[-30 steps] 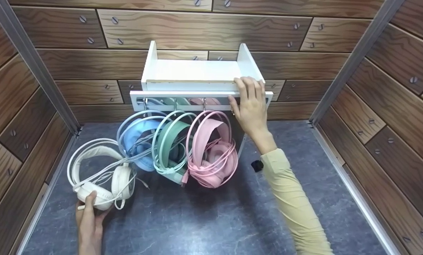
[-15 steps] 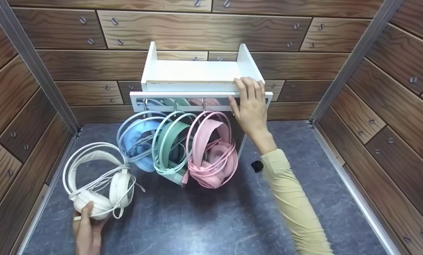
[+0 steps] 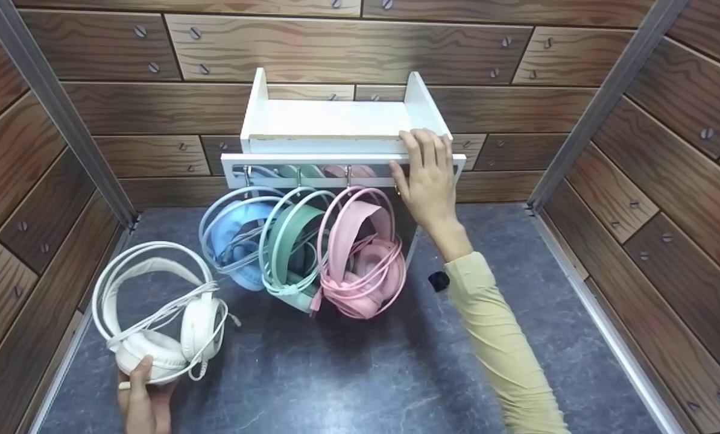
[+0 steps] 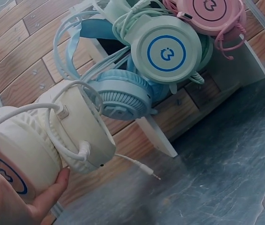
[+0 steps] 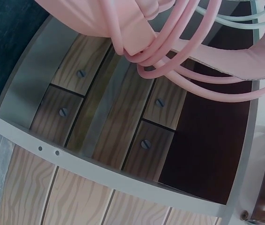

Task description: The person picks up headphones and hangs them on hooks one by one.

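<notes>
In the head view, my left hand (image 3: 140, 401) holds white headphones (image 3: 200, 325) by the lower ear cup, thumb over its side. They are off to the left of the rack, with their cable looped around them. My right hand (image 3: 427, 187) rests over the right end of the white rack's (image 3: 336, 160) front rail, fingers extended onto the shelf edge. Blue headphones (image 3: 239, 241), green headphones (image 3: 293, 253) and pink headphones (image 3: 360, 253) hang in a row from the rail's metal hooks. The right wrist view shows the pink headphones (image 5: 137, 28) and no hand.
The rack stands on a dark marbled floor (image 3: 336, 386) before a wood-patterned back wall (image 3: 348, 51). Side walls with metal corner posts (image 3: 64, 108) enclose the space. A white cable plug (image 4: 144, 168) dangles from the white headphones. A small black object (image 3: 438, 281) sits at the right sleeve.
My left hand has drawn the white headphones down and slightly left, away from the blue ones. My right hand stays in place on the rack.
</notes>
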Demonstrator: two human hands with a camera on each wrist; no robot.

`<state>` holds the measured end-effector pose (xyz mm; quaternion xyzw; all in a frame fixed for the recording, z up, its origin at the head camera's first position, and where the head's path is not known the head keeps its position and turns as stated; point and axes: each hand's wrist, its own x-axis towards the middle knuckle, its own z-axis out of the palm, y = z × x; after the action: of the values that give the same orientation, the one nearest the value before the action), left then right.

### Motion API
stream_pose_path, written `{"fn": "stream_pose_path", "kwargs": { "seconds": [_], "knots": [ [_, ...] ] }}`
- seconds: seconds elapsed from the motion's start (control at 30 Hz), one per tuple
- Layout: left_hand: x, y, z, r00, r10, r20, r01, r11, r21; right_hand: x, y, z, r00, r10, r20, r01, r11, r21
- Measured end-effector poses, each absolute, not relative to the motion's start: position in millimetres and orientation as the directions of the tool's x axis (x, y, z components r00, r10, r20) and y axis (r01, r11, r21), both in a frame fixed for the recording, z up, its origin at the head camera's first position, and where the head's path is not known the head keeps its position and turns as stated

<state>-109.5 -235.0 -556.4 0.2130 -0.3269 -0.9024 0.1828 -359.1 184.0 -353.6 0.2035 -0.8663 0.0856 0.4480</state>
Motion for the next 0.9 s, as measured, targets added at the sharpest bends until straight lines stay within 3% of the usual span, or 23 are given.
{"fn": "stream_pose_path", "kwargs": {
  "seconds": [0.2, 0.57, 0.9],
  "knots": [
    [-103, -231, -557, -0.855, -0.478, -0.201, 0.229, -0.696, 0.681, -358, 184, -352, -0.514, -0.276, 0.812, -0.427, 0.904, 0.038],
    [-96, -221, -561, -0.843, -0.535, -0.059, 0.423, -0.726, 0.543, -358, 183, -354, -0.515, -0.268, 0.814, -0.429, 0.903, 0.026],
    [-94, -213, -563, -0.812, -0.544, 0.211, 0.581, -0.724, 0.372, -358, 183, -353, -0.519, -0.269, 0.811, -0.425, 0.905, 0.028]
  ]
}}
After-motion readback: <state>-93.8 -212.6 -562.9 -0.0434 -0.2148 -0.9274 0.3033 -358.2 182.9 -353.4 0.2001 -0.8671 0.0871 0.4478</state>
